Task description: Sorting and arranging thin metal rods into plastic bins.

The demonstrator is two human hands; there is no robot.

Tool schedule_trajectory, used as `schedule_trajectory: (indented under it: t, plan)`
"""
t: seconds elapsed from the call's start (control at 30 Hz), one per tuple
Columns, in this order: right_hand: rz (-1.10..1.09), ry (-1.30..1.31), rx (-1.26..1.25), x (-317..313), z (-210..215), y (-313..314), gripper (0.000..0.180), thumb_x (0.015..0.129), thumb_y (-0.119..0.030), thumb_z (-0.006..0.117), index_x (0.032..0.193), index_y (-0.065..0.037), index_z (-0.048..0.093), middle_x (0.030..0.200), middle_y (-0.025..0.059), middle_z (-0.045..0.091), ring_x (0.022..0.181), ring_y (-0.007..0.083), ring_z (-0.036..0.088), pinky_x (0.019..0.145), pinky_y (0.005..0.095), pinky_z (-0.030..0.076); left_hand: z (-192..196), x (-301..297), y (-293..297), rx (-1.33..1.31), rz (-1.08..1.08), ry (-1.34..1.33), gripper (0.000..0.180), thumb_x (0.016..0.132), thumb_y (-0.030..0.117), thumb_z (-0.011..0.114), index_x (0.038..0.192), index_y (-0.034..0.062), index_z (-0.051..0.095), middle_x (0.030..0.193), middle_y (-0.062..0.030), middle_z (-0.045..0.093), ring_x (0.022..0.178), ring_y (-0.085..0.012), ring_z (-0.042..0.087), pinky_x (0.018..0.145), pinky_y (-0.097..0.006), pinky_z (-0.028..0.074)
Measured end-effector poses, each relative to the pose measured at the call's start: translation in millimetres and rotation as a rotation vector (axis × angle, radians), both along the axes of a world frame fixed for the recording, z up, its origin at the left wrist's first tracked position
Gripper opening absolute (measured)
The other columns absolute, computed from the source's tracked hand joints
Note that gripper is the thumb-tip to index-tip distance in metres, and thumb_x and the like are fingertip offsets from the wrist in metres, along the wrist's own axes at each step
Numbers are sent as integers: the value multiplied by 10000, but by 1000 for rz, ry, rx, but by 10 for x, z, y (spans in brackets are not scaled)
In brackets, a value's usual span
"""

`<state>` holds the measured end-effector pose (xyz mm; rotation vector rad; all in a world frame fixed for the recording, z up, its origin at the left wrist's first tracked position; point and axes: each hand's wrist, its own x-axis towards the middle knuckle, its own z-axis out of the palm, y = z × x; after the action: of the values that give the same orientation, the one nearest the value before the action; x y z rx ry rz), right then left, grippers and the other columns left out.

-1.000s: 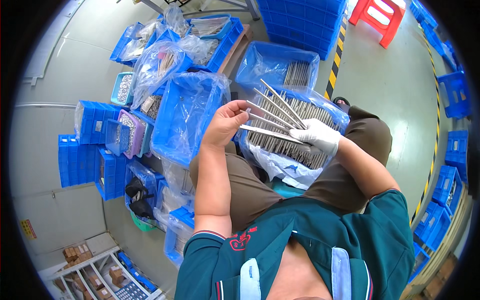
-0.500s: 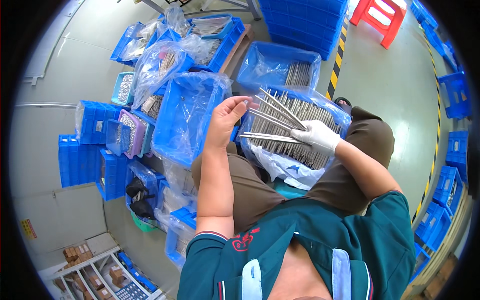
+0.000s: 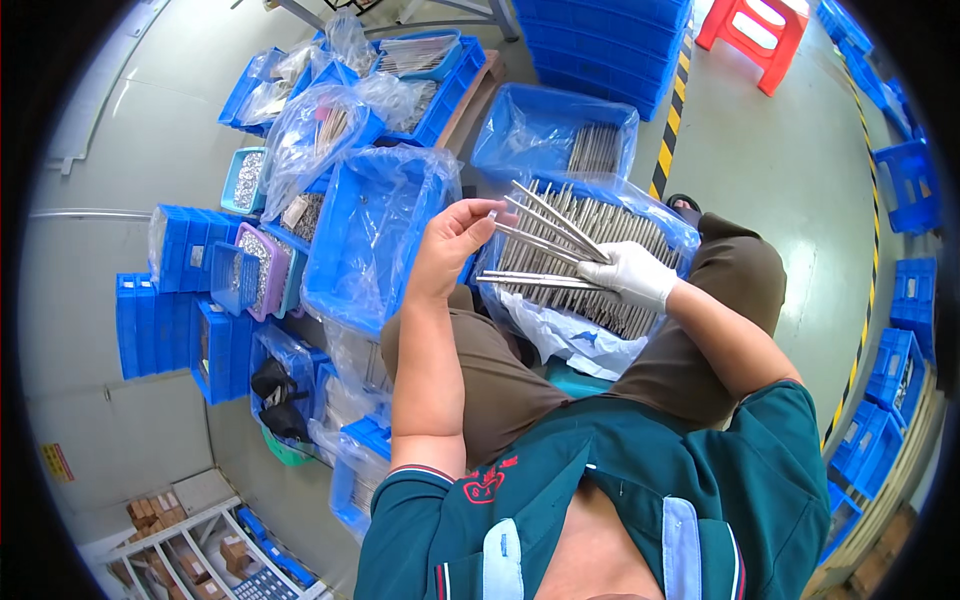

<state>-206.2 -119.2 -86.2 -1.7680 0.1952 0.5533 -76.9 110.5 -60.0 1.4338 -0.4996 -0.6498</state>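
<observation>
My right hand (image 3: 637, 275), in a white glove, is closed around several thin metal rods (image 3: 548, 236) that fan out to the left. Just off the rods' far ends is my bare left hand (image 3: 453, 248). Its thumb and forefinger are bent toward each other; whether something small is between them is too fine to make out. Below both hands, between my knees, a blue bin (image 3: 683, 232) lined with clear plastic holds many similar metal rods in rows. Crumpled white plastic (image 3: 590, 345) lies over its near edge.
Left of the rod bin stands a lined blue bin (image 3: 330, 262); another lined bin (image 3: 505, 125) beyond holds more rods. Small trays (image 3: 247, 180) of metal parts and stacked blue crates (image 3: 150, 325) are further left. Tall crates (image 3: 600, 50) and a red stool (image 3: 752, 40) stand at the back.
Both hands stay almost where they were. The left thumb and forefinger have shifted slightly by the rod ends, and the rods are still in the right hand.
</observation>
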Motion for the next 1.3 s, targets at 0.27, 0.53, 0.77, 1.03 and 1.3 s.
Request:
schedule_trajectory:
  t: [0.27,0.53,0.77,1.03,1.3]
  plan:
    - [11,-31,-17,-4,56,24,335,890,-339,550,932,-18,640,608,39,537,536,109,516,543,278,424,4,-30,-3,4,8,38,255,856,101,626,1082,-13,593,986,-83,653,913,-113,583,842,-239,431]
    - [98,-31,-34,-7,-41,23,399,893,-401,552,879,-10,632,599,54,527,551,119,491,559,295,414,-76,86,21,-5,95,1,333,907,271,584,1046,-30,617,951,-83,657,884,-114,583,837,-246,427]
    - [141,-7,-45,-8,4,36,473,895,-461,518,857,2,612,602,86,516,558,154,481,577,316,417,-81,71,18,-35,29,74,307,895,217,604,1073,-33,601,967,-87,655,899,-119,586,838,-236,433]
    - [167,-28,-56,-6,38,26,468,888,-459,530,888,1,616,642,131,540,597,189,515,618,336,431,-63,-8,-45,48,-109,134,297,847,206,652,1031,-21,599,1029,-124,646,1008,-181,588,917,-308,417]
    - [199,51,-61,-27,-16,-13,448,877,-449,547,908,-12,639,645,115,560,597,185,537,620,332,435,18,175,123,-6,136,-45,260,893,197,597,1029,-24,622,930,-94,663,884,-132,602,844,-253,440]
